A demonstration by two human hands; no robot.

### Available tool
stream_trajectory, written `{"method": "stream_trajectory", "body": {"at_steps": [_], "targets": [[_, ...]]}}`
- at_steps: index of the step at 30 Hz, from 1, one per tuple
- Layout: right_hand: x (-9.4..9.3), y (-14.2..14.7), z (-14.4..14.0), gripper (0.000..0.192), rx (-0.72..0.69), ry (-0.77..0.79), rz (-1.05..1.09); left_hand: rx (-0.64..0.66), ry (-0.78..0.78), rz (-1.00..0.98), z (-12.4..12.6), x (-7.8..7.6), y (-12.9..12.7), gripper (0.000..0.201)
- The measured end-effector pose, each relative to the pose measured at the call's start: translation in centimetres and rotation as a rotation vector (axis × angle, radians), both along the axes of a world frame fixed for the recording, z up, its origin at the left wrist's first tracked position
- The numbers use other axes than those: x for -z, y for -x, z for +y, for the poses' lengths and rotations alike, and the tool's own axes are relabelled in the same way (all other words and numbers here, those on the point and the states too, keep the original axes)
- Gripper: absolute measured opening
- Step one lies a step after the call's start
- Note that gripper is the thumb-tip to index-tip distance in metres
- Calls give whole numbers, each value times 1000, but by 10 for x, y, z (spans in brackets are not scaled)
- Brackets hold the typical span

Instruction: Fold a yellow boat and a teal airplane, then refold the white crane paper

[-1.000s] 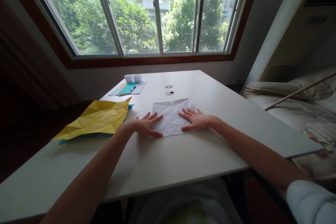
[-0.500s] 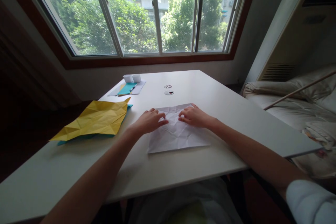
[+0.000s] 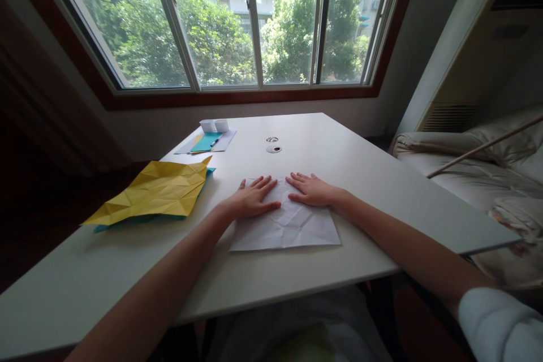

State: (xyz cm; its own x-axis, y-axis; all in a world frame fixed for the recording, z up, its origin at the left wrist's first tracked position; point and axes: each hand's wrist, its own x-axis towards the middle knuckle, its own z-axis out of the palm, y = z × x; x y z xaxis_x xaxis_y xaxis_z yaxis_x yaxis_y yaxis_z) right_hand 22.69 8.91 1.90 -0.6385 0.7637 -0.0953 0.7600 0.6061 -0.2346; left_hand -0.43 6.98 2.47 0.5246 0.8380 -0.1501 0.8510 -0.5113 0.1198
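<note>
A creased white sheet of paper lies on the white table in front of me. My left hand rests flat on its upper left part, fingers spread. On the upper right part lies my right hand, palm down and open too. The fingertips of the two hands point toward the middle and are a little apart. Fold lines cross the paper below them. Its far edge is mostly covered by my hands. Neither hand grips anything.
To the left, creased yellow paper lies over a teal sheet. Farther back are two small white containers, a teal paper and a pen. Two round metal pieces sit mid-table. A sofa stands right.
My fingers were curled at the paper's folds; now both hands lie flat and spread on it. The paper looks flatter, and its near left corner has shifted slightly left.
</note>
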Motion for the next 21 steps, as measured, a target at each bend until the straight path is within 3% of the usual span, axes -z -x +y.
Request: {"method": "stream_trajectory", "body": {"at_steps": [7,13,18,21], "targets": [[-3,-21,10,87,99,77,-62,-155,42,35,6,-2,18,90],[3,-36,18,86,167,45,-63,-269,33,59,10,-1,34,90],[-3,-45,19,79,95,-24,43,-304,-125,52,9,-3,35,95],[-9,-49,17,85,46,-48,81,-366,-232,43,10,-7,36,87]]}}
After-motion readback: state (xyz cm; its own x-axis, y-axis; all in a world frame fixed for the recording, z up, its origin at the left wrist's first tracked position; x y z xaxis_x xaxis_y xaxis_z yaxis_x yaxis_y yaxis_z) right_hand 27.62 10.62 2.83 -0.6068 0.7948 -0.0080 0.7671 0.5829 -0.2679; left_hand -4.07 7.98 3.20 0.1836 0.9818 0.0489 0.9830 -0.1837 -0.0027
